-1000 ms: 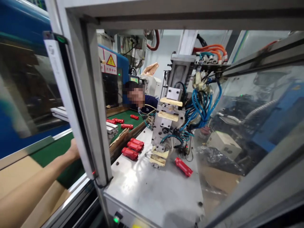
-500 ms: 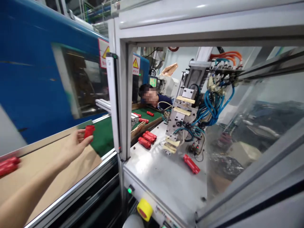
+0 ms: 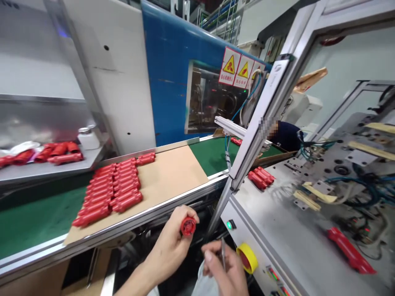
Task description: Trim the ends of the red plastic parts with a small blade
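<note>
"Left hand [image 3: 176, 232]?"
"Closed round a red part [image 3: 188, 226], before the cardboard sheet [image 3: 173, 168]."
"Right hand [image 3: 227, 269]?"
"Pinching, it seems, a thin tool [image 3: 223, 255]."
"Room?"
"Rail [image 3: 154, 213] along the sheet's front, green belt [image 3: 212, 158] past both ends, open gap towards the steel table [image 3: 277, 234]."

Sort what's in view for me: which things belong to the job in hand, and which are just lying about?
Apparently the job's:
Tubular red plastic part, in the left hand
Thin silvery rod, in the right hand
Similar red parts, in rows on flat brown cardboard

Apparently just lying about:
Squat white container, on the grey metal shelf
Crumpled white cloth-like item, same shelf
</note>
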Demonstrator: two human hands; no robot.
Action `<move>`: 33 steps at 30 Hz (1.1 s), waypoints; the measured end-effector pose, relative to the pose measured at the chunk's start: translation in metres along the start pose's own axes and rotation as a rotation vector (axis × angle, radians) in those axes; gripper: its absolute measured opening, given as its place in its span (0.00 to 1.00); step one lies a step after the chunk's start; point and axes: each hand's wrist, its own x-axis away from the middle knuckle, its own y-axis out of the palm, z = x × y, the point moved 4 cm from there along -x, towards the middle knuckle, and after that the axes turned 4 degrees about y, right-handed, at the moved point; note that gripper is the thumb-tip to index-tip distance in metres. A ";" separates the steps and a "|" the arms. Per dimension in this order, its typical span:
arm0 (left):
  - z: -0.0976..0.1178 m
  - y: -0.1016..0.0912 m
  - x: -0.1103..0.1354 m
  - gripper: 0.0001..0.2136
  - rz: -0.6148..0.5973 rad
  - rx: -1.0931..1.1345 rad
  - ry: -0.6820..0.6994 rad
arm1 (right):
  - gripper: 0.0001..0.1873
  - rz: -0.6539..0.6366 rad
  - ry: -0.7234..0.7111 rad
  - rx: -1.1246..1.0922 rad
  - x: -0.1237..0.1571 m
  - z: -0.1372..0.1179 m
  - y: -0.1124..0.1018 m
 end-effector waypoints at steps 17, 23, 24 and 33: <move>0.020 -0.030 0.031 0.09 -0.005 -0.152 0.052 | 0.09 -0.187 -0.335 0.263 -0.004 -0.085 0.055; 0.025 -0.033 0.037 0.09 -0.012 -0.253 0.062 | 0.07 -0.175 -0.386 0.290 0.002 -0.095 0.059; 0.026 -0.034 0.037 0.10 -0.014 -0.270 0.058 | 0.06 -0.170 -0.401 0.293 0.003 -0.096 0.059; 0.036 -0.037 0.046 0.10 0.020 -0.354 0.052 | 0.06 -0.168 -0.489 0.270 0.008 -0.097 0.064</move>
